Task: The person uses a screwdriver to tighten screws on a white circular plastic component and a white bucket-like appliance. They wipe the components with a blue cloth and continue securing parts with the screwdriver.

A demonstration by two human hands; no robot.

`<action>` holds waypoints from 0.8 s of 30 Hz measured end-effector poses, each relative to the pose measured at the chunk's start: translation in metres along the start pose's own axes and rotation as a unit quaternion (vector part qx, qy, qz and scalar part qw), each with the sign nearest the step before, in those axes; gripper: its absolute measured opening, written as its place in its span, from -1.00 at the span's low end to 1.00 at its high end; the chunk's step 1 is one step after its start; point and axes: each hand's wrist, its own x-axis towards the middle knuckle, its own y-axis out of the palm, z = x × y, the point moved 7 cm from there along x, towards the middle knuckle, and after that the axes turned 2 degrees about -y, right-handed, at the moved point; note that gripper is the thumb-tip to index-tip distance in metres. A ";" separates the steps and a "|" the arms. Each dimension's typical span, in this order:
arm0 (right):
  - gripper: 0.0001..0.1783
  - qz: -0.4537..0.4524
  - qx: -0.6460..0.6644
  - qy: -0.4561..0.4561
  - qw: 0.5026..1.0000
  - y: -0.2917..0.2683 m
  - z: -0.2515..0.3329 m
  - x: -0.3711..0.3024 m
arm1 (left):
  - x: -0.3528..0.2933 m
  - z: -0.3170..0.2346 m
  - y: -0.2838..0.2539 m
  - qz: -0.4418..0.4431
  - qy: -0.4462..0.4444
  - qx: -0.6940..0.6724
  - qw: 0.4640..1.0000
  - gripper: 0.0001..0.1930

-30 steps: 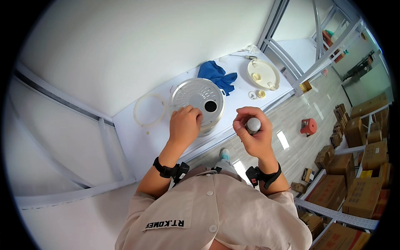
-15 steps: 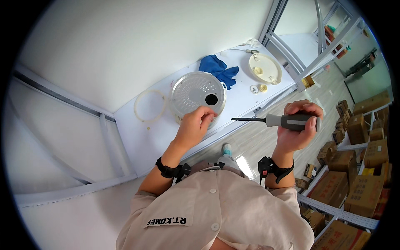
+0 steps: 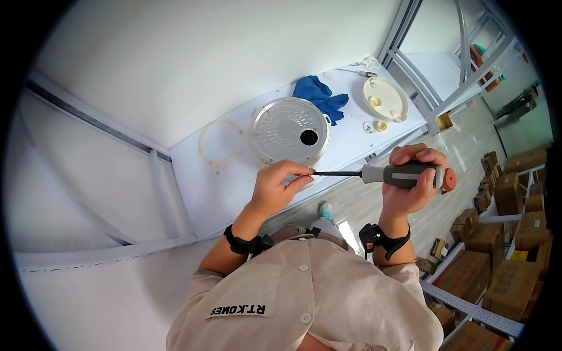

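Observation:
My right hand grips the thick grey handle of a screwdriver, held level above the table's front edge with the shaft pointing left. At its tip, the thumb and fingertips of my left hand are pinched together; anything between them is too small to make out. Just behind my left hand sits a round, silvery perforated lid or housing, with a dark round hole toward its right side. A thin cream ring lies left of it, and a tiny yellowish piece lies below the ring.
Behind the housing a blue cloth lies crumpled on the white table. To the right are a cream round cover, a small yellowish round part and a tool. Cardboard boxes fill shelves at far right.
My left hand has come up off the housing's front edge and now meets the screwdriver's tip. The screwdriver has moved slightly left, and its red handle end now shows.

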 end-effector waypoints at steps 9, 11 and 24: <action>-0.53 0.023 0.059 0.050 0.997 0.007 -0.028 0.015 | -0.005 -0.005 -0.005 -0.042 -0.004 0.013 0.999 -0.77; -0.52 0.031 0.077 0.054 0.995 0.009 -0.034 0.025 | -0.005 -0.007 -0.004 -0.063 -0.015 0.017 0.998 -0.77; -0.31 0.164 0.057 0.063 0.983 0.028 -0.050 0.060 | -0.007 0.004 0.015 -0.186 -0.089 -0.110 0.972 -0.84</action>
